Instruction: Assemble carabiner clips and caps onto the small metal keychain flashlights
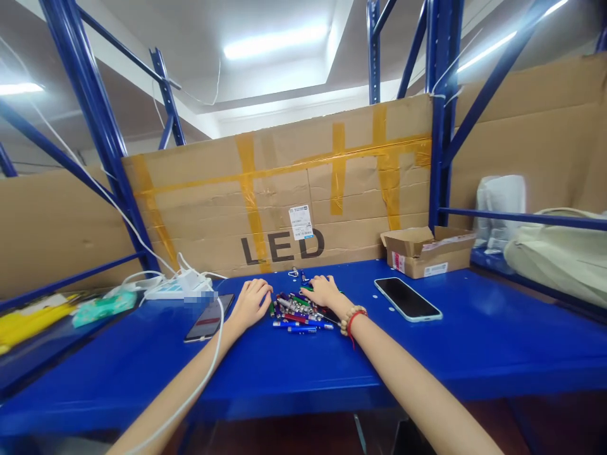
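Observation:
A heap of small metallic tubes (296,314) in blue, red, green, purple and silver, resembling mini penlights, lies on the blue tabletop (303,370). Along the heap's left edge rests my left hand (253,303), palm down, its fingers loosely bent and apart, with nothing visible in them. My right hand (325,294) reaches over the back right of the pile, fingers spread and touching the tubes by a green one. Its fingertips partly hide what lies under them. Beyond the heap sits a small metal clip (294,273).
A dark phone (208,318) lies left under a white cable, near a white power strip (173,286). To the right are a light-cased phone (408,299) and an open cardboard box (429,253). Taped cardboard (203,215) stands behind, between blue rack posts (441,126).

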Action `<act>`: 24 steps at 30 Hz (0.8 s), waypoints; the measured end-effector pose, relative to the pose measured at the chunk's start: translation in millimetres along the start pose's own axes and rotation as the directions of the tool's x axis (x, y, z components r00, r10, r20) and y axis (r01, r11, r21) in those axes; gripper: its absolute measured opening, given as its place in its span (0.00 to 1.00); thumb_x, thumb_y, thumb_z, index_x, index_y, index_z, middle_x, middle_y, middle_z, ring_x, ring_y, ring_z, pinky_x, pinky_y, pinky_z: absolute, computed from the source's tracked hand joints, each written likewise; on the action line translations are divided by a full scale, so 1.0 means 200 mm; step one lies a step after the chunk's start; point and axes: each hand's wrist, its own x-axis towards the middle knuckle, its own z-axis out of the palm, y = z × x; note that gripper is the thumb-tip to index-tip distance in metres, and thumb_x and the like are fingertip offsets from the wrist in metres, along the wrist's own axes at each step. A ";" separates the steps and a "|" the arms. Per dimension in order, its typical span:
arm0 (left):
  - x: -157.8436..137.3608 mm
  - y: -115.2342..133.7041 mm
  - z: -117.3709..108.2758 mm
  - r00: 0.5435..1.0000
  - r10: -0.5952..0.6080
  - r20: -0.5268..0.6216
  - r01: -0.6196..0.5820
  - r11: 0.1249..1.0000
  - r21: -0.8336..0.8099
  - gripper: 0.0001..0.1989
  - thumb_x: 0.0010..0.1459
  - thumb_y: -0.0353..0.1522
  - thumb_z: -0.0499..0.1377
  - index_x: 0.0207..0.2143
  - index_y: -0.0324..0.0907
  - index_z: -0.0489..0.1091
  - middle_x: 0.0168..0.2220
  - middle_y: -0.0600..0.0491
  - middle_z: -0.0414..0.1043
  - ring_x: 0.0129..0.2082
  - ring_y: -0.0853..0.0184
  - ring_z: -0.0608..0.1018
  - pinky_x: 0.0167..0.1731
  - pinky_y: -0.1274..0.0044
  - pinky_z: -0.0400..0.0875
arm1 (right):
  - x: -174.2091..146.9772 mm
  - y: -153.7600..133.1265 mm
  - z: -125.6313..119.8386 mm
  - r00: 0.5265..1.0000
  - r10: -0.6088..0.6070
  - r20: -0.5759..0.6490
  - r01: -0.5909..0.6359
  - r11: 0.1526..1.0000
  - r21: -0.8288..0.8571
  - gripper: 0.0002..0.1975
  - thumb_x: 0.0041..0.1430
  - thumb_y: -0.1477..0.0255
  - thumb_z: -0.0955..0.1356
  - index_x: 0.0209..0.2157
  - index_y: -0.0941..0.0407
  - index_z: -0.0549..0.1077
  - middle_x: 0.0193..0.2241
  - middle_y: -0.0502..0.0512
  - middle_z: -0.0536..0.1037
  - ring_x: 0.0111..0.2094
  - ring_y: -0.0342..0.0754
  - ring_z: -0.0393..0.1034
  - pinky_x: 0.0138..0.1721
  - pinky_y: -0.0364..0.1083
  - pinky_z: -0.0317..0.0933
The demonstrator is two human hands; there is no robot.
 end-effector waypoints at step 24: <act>0.10 -0.14 0.21 0.959 -0.265 0.097 0.264 0.964 0.016 0.12 0.61 0.30 0.44 0.30 0.41 0.65 0.35 0.51 0.69 0.38 0.65 0.70 0.38 0.73 0.61 | 0.03 0.02 0.04 0.992 0.073 -0.101 -0.072 0.997 0.011 0.16 0.52 0.58 0.64 0.35 0.54 0.75 0.42 0.58 0.72 0.47 0.53 0.61 0.50 0.52 0.47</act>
